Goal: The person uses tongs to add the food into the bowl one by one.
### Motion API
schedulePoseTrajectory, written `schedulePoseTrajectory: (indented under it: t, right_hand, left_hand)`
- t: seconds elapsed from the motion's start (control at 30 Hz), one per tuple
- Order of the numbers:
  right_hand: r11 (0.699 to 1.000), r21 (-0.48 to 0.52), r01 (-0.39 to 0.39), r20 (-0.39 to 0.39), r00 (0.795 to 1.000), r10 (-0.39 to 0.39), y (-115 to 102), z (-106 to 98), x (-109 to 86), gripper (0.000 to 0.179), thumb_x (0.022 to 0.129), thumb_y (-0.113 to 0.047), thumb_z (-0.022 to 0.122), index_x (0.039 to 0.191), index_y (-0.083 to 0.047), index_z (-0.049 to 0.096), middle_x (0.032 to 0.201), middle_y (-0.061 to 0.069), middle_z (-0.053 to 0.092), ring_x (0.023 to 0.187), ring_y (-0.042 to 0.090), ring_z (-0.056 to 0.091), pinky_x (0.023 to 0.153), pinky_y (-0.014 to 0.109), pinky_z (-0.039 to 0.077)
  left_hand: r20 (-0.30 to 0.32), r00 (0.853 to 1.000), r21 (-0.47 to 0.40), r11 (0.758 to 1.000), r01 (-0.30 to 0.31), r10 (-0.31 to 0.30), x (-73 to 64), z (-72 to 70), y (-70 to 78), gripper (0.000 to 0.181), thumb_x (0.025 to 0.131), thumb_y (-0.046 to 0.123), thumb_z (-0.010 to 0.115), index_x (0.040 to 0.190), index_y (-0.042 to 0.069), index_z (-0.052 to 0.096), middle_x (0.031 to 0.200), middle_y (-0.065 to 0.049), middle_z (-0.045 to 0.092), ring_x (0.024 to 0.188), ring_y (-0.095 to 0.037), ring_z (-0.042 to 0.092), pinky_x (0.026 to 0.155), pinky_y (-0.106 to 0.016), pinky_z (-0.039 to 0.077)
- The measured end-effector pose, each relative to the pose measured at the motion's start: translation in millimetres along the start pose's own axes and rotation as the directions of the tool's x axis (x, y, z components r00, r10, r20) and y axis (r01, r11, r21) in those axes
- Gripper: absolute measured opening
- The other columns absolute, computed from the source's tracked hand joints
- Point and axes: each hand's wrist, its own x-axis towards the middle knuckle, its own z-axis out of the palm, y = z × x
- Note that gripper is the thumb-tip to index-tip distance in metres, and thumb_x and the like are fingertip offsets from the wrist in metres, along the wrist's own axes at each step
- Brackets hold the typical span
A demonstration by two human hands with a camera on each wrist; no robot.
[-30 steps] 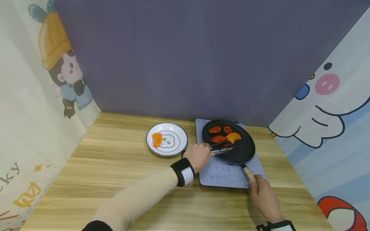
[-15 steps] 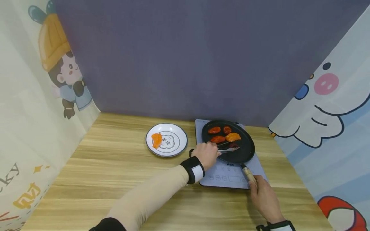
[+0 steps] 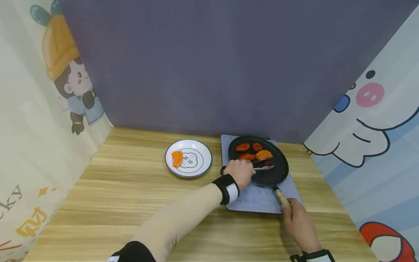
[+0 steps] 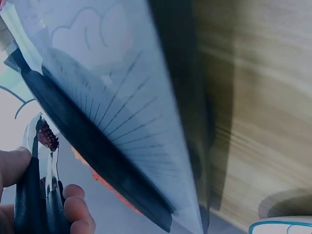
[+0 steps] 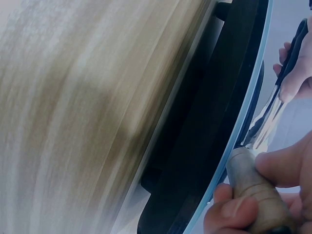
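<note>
My left hand (image 3: 239,173) holds a pair of tongs (image 3: 263,168) low over the black frying pan (image 3: 278,176). In the left wrist view, a dark red, rough-looking piece (image 4: 48,136) sits between the tong tips. The thumb and fingers lie along either side of the black tong handles (image 4: 28,200). My right hand (image 3: 300,226) grips the pan's light wooden handle (image 3: 282,197), also seen in the right wrist view. Red food pieces (image 3: 242,147) and one orange piece (image 3: 263,155) lie in the pan; the left hand partly covers one red piece.
Under the pan is a flat white induction cooker (image 3: 243,203) with a printed control panel. To its left stands a white plate (image 3: 203,160) with an orange piece (image 3: 177,159) on it. The wooden table (image 3: 131,189) meets a grey-purple panel (image 3: 209,72) behind.
My left hand has moved to the right and slightly away from me, carrying the tongs and the dark red piece further over the pan. The right hand and pan stay where they were.
</note>
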Motion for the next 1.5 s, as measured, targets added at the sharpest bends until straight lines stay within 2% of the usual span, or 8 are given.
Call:
schedulePoseTrajectory:
  t: [0.4, 0.63, 0.87, 1.0, 1.17, 1.37, 1.5]
  right_hand:
    - [1.0, -0.012, -0.009, 0.005, 1.0, 0.009, -0.2, -0.7, -0.4, 0.029, 0.096, -0.012, 0.054, 0.116, 0.008, 0.051, 0.085, 0.014, 0.056, 0.068, 0.023, 0.05, 0.056, 0.038, 0.039]
    - [1.0, -0.011, -0.027, 0.012, 1.0, 0.027, -1.5, -0.1, -0.3, 0.029, 0.096, -0.012, 0.053, 0.117, 0.008, 0.051, 0.084, 0.013, 0.055, 0.067, 0.023, 0.049, 0.055, 0.035, 0.037]
    - [1.0, -0.007, -0.02, 0.017, 1.0, 0.02, -2.4, 1.0, 0.0, 0.03, 0.097, -0.013, 0.052, 0.118, 0.008, 0.051, 0.086, 0.014, 0.056, 0.068, 0.023, 0.05, 0.056, 0.035, 0.038]
    - [1.0, -0.008, -0.012, 0.004, 1.0, 0.012, -2.3, 0.0, -0.2, 0.03, 0.097, -0.013, 0.053, 0.117, 0.009, 0.051, 0.085, 0.013, 0.055, 0.067, 0.022, 0.05, 0.055, 0.034, 0.038]
    - [1.0, 0.0, -0.004, 0.001, 1.0, 0.004, -1.6, 0.1, -0.5, 0.029, 0.097, -0.013, 0.053, 0.117, 0.008, 0.051, 0.085, 0.014, 0.056, 0.067, 0.024, 0.051, 0.055, 0.037, 0.038]
    - [1.0, -0.011, -0.001, -0.02, 1.0, 0.001, -1.2, 1.3, 0.1, 0.028, 0.096, -0.012, 0.054, 0.116, 0.008, 0.052, 0.084, 0.014, 0.056, 0.067, 0.023, 0.05, 0.055, 0.036, 0.038]
    - [1.0, -0.01, -0.002, -0.015, 1.0, 0.002, -1.7, 1.0, 0.8, 0.029, 0.096, -0.012, 0.053, 0.116, 0.009, 0.051, 0.085, 0.015, 0.055, 0.067, 0.023, 0.05, 0.055, 0.035, 0.038]
  left_hand:
    - [-0.013, 1.0, 0.024, 1.0, 0.008, -0.007, 15.6, -3.9, 15.3, 0.029, 0.093, 0.046, 0.057, 0.084, 0.024, 0.073, 0.069, 0.006, 0.063, 0.058, -0.013, 0.059, 0.05, -0.031, 0.049]
    - [0.006, 1.0, 0.024, 0.999, 0.025, -0.025, 22.8, 5.4, 22.9, 0.027, 0.092, 0.047, 0.058, 0.087, 0.027, 0.075, 0.075, 0.007, 0.066, 0.062, -0.013, 0.061, 0.053, -0.032, 0.05]
    - [0.043, 0.997, 0.006, 0.998, 0.066, -0.066, 25.5, 15.3, 20.6, 0.028, 0.09, 0.05, 0.059, 0.088, 0.026, 0.075, 0.078, 0.007, 0.067, 0.065, -0.014, 0.061, 0.054, -0.033, 0.05]
    - [0.038, 0.997, 0.0, 0.998, 0.059, -0.059, 24.6, 16.6, 17.6, 0.032, 0.089, 0.053, 0.059, 0.088, 0.024, 0.074, 0.076, 0.007, 0.065, 0.063, -0.014, 0.06, 0.052, -0.033, 0.049]
    - [0.045, 0.998, 0.008, 0.999, 0.037, -0.037, 17.0, 11.5, 10.3, 0.036, 0.09, 0.054, 0.056, 0.086, 0.022, 0.071, 0.072, 0.006, 0.061, 0.059, -0.014, 0.059, 0.048, -0.033, 0.048]
    - [0.037, 0.999, 0.008, 1.0, -0.006, 0.006, 6.7, 3.1, 2.8, 0.034, 0.093, 0.049, 0.055, 0.086, 0.02, 0.071, 0.072, 0.005, 0.061, 0.06, -0.014, 0.06, 0.05, -0.032, 0.049]
    - [0.034, 0.999, -0.001, 1.0, -0.009, 0.009, 2.8, -0.6, 0.6, 0.03, 0.094, 0.046, 0.056, 0.086, 0.022, 0.073, 0.073, 0.005, 0.064, 0.061, -0.015, 0.061, 0.051, -0.033, 0.05]
